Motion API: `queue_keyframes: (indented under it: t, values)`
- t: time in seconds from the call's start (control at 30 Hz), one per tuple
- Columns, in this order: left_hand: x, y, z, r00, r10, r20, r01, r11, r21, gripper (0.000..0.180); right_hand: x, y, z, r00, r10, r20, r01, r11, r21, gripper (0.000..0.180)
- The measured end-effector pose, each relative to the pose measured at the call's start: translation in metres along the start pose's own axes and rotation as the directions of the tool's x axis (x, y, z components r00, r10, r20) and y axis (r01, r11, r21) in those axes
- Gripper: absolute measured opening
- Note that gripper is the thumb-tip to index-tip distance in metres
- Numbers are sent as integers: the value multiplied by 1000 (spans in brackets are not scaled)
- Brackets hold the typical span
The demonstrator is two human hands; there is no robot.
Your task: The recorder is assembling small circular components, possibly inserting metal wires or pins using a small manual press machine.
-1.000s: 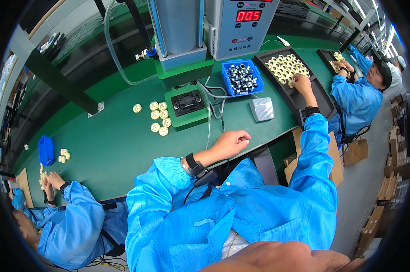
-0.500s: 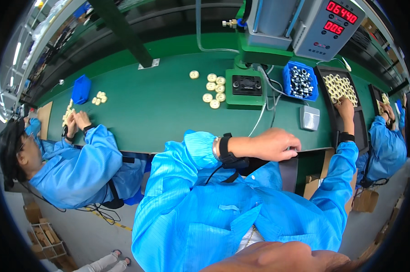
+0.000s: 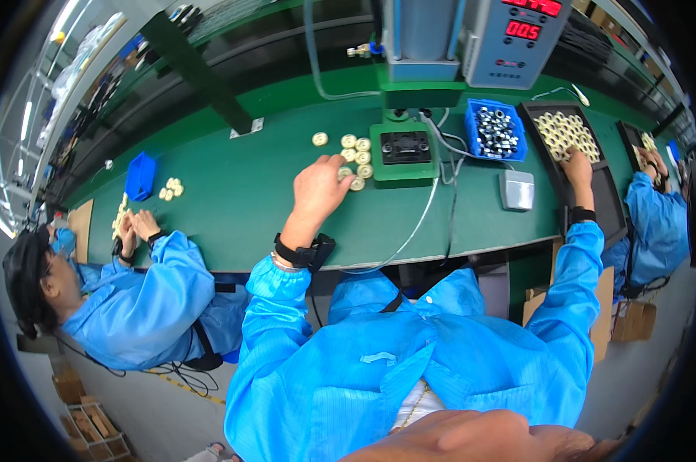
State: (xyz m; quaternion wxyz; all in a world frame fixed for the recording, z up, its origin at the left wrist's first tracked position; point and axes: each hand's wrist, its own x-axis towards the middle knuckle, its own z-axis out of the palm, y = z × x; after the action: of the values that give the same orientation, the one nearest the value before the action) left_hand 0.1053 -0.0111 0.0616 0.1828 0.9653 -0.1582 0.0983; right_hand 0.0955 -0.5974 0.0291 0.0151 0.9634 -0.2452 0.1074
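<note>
Over the green bench, my left hand reaches to a cluster of cream round discs. Its fingers and thumb are apart, touching the near-left disc, which they partly cover. On the right, my right hand is closed at the near edge of a layer of cream rings in a black tray. Its fingertips seem to pinch one ring, though they are partly hidden. Beside the discs is a green press with a black fixture on its base.
A blue bin of metal fittings and a grey foot-pedal-like box lie between press and tray. Cables and a hose cross the bench. Co-workers in blue sit at left and right. A counter box with red digits hangs above.
My left hand has swung from the bench's front edge near the middle, leftward and away from me, to the cream discs. My right hand stays at the tray. The view has shifted slightly.
</note>
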Motion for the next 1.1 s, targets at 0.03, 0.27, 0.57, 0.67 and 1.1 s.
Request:
queue_keyframes:
  t: [0.03, 0.27, 0.57, 0.67, 1.1]
  values:
    - [1, -2, 2, 999, 8, 52, -10, 999, 37, 37, 0, 0, 2, 1000, -3, 3, 3, 1000, -3, 32]
    - [3, -13, 10, 984, 40, 174, -48, 998, 46, 46, -1, 4, 6, 999, 23, -42, -19, 994, 105, 33]
    - [4, -2, 7, 984, 5, 178, -28, 991, 130, 46, -25, -17, -10, 943, 132, -305, 148, 654, 742, 28]
    - [5, 7, 8, 985, 15, 173, -44, 986, 162, 47, -40, -37, -21, 949, 53, -311, 272, 366, 890, 32]
    - [12, 21, 19, 982, 19, 189, -72, 958, 276, 43, -96, -92, -52, 855, 115, -506, 418, 426, 803, 47]
